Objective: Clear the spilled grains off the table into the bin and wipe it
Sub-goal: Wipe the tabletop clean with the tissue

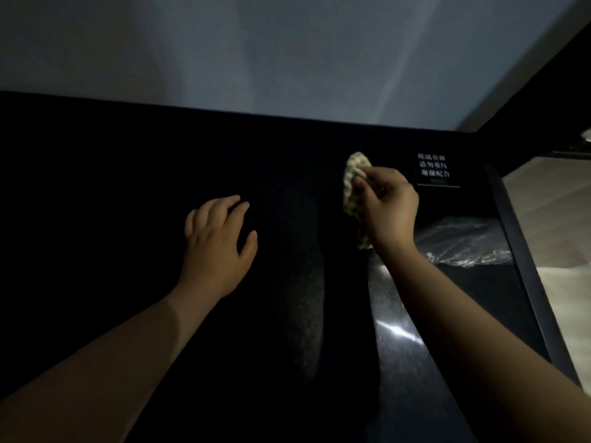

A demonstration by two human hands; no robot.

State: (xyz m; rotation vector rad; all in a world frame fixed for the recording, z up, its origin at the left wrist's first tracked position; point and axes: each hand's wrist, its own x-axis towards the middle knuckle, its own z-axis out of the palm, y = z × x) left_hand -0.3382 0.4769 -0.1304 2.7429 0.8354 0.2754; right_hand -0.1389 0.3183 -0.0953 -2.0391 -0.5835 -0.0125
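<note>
Left of the label point(435, 169), right hand point(387, 209) pinches cloth point(353, 174); left hand point(217, 241) spread on table point(96, 187). Wiping step, likely; next: broad strokes.

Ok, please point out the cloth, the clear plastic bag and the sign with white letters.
cloth point(357, 164): head view, on its pale upper end.
clear plastic bag point(463, 243): head view, on its crumpled middle.
sign point(434, 169): head view, on the white letters.

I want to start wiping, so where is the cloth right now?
In the head view the cloth is right of centre, gripped by the right hand over the dark table, just left of the white-lettered sign.
</note>
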